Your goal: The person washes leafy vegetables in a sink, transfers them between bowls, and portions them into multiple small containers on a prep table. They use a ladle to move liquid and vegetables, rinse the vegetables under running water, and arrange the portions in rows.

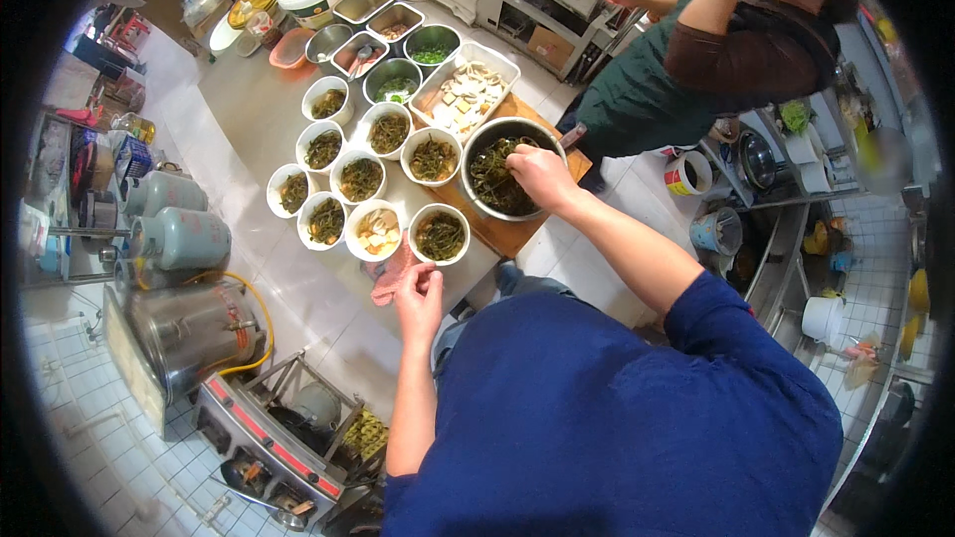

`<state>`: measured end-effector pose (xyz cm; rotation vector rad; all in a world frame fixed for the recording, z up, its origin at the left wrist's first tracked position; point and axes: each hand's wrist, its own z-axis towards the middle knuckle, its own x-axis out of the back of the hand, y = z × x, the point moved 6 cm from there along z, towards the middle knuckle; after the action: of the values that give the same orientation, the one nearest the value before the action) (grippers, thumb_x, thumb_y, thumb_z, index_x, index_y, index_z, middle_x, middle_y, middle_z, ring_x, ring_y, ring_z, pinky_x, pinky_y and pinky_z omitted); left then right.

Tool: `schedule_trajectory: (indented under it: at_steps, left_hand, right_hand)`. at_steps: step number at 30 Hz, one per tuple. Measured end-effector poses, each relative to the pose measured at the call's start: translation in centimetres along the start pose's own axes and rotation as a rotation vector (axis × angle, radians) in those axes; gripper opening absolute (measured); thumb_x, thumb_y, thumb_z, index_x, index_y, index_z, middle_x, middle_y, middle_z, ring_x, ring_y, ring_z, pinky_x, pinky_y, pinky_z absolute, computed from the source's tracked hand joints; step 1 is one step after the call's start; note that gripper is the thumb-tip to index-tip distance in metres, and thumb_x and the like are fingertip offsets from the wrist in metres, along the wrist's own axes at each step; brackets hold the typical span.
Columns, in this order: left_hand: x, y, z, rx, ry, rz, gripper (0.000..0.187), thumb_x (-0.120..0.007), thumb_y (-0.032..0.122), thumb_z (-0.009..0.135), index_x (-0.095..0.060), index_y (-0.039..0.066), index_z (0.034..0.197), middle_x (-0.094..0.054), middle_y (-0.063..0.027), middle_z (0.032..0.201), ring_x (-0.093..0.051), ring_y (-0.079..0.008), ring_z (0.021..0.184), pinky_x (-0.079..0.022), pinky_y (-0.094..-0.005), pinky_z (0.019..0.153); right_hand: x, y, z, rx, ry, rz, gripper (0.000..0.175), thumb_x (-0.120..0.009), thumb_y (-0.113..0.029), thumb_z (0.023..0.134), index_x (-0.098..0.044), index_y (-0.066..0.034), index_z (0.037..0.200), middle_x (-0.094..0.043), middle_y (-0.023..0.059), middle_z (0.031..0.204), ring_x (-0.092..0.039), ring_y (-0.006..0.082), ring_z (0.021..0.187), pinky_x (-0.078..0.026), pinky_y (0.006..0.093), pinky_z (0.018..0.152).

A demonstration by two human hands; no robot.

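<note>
My right hand (541, 175) reaches into a deep steel pot (558, 145) of dark green shredded seaweed (496, 175). Its fingertips are down among the strands, so their grip is hidden. Loosely curled, my left hand (419, 302) hovers by the near rim of a white tub (440, 262) topped with seaweed, with nothing visible in it. Left of that tub, another white tub (374, 255) shows pale chunks and no seaweed on top. Several more white tubs, such as one at the front left (322, 245), hold seaweed over other food.
A white tray (511, 73) of pale sliced food lies beyond the pot, which rests on a wooden board (515, 235). Steel containers (364, 1) stand farther back. A pink cloth (389, 280) lies at the table edge. Another person in a green apron (642, 108) stands at the right.
</note>
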<state>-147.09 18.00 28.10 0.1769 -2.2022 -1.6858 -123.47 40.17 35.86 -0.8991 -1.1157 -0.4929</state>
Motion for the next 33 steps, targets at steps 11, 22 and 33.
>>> schedule_trajectory:
  at_steps: [11,22,33]
  left_hand:
    - [-0.9,-0.7,0.3,0.045,0.021,-0.02,0.018,-0.07,0.009,0.095,-0.071,-0.003,0.11,-0.071,-0.0035,0.085,-0.063,-0.0083,0.074,-0.053,-0.0257,0.07]
    - [3.9,-3.8,0.7,0.024,0.275,0.182,0.022,-0.07,0.016,0.096,-0.071,0.0,0.111,-0.072,-0.0083,0.094,-0.067,-0.0124,0.08,-0.054,-0.0263,0.075]
    - [6.4,-5.7,-1.5,0.122,0.291,0.148,0.019,-0.067,0.01,0.096,-0.07,0.0,0.112,-0.072,-0.0062,0.092,-0.065,-0.0112,0.074,-0.053,-0.0286,0.069]
  right_hand:
    - [16.5,-1.2,1.3,-0.117,0.417,0.492,0.012,-0.074,0.001,0.085,-0.078,-0.0013,0.096,-0.069,0.0077,0.081,-0.064,0.0133,0.069,-0.05,0.0291,0.063]
    - [23.9,-4.2,3.5,-0.115,0.513,0.856,0.008,-0.07,0.0,0.095,-0.076,0.0014,0.1,-0.069,0.0013,0.077,-0.06,0.0048,0.063,-0.047,0.0211,0.055]
    - [0.3,2.6,-0.2,-0.179,-0.204,-0.057,0.035,-0.074,-0.016,0.086,-0.068,-0.0097,0.12,-0.065,0.0121,0.109,-0.066,0.038,0.104,-0.055,0.0457,0.085]
